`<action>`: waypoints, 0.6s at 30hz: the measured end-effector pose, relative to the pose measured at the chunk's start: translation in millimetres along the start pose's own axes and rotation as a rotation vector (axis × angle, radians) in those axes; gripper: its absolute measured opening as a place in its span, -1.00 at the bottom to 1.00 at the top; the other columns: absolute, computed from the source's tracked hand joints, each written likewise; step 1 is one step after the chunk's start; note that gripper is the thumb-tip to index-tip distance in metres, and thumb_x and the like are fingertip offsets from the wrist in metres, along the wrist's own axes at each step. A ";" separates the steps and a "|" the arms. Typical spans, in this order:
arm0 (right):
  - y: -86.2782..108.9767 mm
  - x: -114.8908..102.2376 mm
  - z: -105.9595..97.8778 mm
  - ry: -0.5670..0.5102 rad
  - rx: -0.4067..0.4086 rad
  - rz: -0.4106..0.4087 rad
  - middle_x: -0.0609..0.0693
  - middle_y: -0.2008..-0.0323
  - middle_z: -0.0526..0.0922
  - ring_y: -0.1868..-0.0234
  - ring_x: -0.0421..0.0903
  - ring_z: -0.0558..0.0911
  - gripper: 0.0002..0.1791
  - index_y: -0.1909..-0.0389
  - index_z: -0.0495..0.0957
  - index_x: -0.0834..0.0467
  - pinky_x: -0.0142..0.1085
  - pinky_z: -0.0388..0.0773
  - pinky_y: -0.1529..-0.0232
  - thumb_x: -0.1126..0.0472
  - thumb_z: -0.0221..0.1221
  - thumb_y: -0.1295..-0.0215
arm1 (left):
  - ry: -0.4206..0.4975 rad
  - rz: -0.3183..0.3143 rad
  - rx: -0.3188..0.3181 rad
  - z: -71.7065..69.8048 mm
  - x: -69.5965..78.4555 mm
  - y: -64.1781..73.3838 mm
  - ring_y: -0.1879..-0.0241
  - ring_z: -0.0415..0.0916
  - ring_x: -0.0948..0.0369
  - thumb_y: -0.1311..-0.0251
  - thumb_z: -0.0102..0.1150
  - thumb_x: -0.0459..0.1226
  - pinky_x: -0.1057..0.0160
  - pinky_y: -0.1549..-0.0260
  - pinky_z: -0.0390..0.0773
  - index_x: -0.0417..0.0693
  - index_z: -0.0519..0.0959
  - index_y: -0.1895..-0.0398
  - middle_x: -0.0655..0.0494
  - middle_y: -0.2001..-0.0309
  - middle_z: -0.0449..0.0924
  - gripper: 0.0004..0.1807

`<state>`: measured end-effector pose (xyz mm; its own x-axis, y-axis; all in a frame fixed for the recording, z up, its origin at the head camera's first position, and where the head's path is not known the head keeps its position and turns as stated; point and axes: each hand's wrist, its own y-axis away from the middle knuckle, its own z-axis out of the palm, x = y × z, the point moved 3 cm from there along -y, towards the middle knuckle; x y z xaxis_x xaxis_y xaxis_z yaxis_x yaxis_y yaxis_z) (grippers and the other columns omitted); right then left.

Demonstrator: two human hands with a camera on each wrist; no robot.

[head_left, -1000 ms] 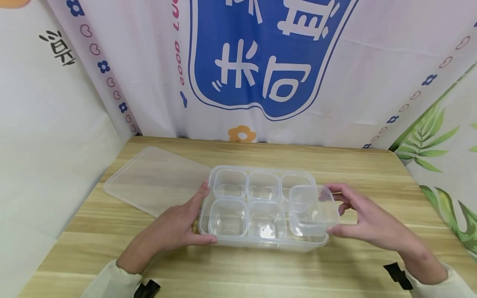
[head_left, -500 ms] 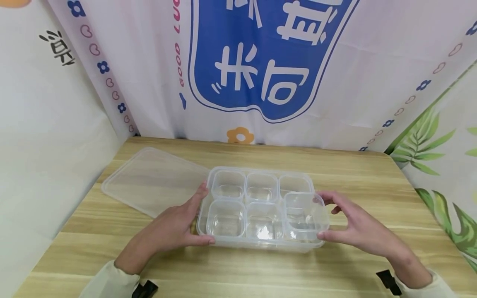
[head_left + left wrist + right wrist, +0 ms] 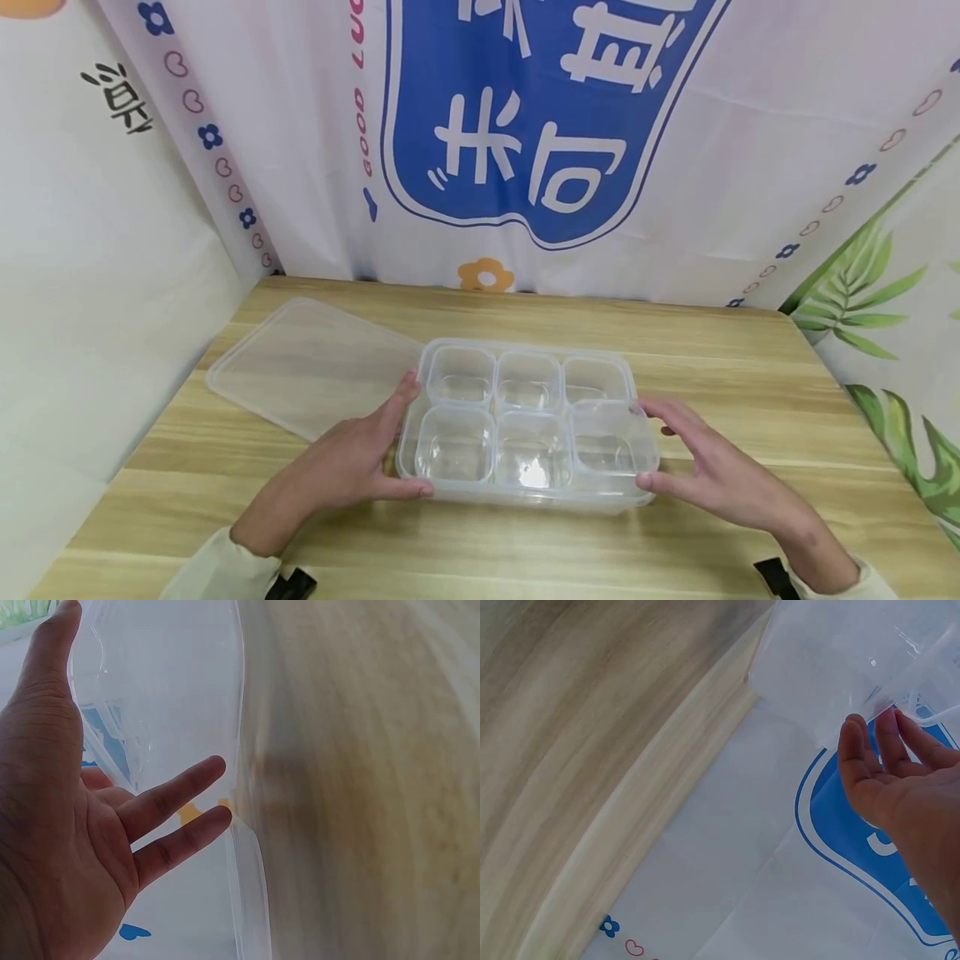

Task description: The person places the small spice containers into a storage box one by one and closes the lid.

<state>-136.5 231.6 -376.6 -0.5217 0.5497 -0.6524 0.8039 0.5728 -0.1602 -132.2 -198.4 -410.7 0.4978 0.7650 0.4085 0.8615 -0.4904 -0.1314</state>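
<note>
In the head view, a clear plastic box point(image 3: 525, 497) holds several small clear containers in two rows. My left hand point(image 3: 348, 462) spreads its thumb and index finger along the box's left end; in the left wrist view, two other fingers point(image 3: 184, 844) stretch out straight beside its wall. At the opposite end, my right hand point(image 3: 712, 467) holds the front-right small container point(image 3: 609, 454) between thumb and fingers, the container sitting down in its corner of the box. The right wrist view shows bent fingertips against a clear plastic edge; the thumb is hard to make out there.
A flat translucent lid point(image 3: 315, 358) lies on the wooden table point(image 3: 480, 554) behind the left hand, its right corner next to the box. A printed cloth point(image 3: 675, 200) hangs along the table's back edge, with more cloth at both sides.
My right hand has moved left and lowered the front-right small container from above the box's right end into its corner. My left hand has stayed at the box's left end.
</note>
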 end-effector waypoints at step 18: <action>-0.1 -0.7 2.1 0.150 -0.003 0.023 0.01 -0.45 0.20 -0.35 0.05 0.33 -0.09 -0.49 0.33 0.07 -0.20 0.44 -0.19 -0.07 0.51 -0.17 | -0.012 0.001 -0.005 0.2 0.9 0.4 -0.01 0.64 -0.11 0.00 0.25 0.49 -0.08 0.00 0.64 0.00 -0.38 -0.68 -0.14 -0.57 0.08 0.47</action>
<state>-135.6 229.9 -377.7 -0.5402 0.6474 -0.5376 0.8153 0.5609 -0.1437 -131.4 -197.8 -410.6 0.4997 0.7698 0.3972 0.8606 -0.4932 -0.1268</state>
